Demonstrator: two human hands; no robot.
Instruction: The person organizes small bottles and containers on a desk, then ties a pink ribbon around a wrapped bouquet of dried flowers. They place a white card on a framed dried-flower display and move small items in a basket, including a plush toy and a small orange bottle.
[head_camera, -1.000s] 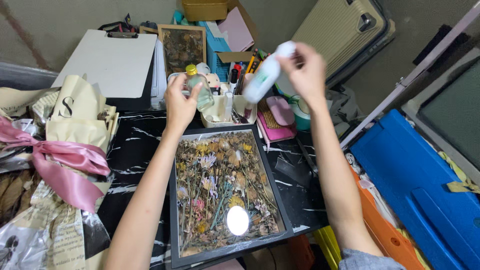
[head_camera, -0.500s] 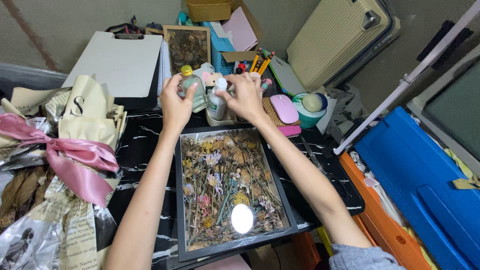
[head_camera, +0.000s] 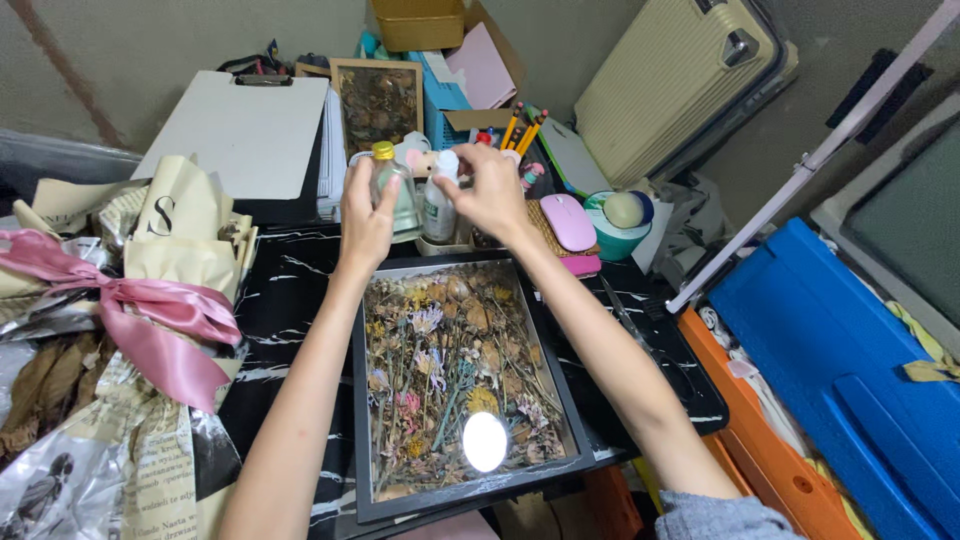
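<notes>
Left hand (head_camera: 366, 222) grips a clear gold-capped bottle (head_camera: 396, 196) upright; right hand (head_camera: 492, 195), just beside it, pinches a white bottle (head_camera: 438, 208). Below both lies the dried-flower frame (head_camera: 457, 370); a slip risks spilling onto it.

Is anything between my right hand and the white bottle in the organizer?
Nothing visible. The right hand already has its fingers at the cap of the white bottle, which stands in the desk organizer. The left hand holds the clear gold-capped bottle just beside it.
</notes>
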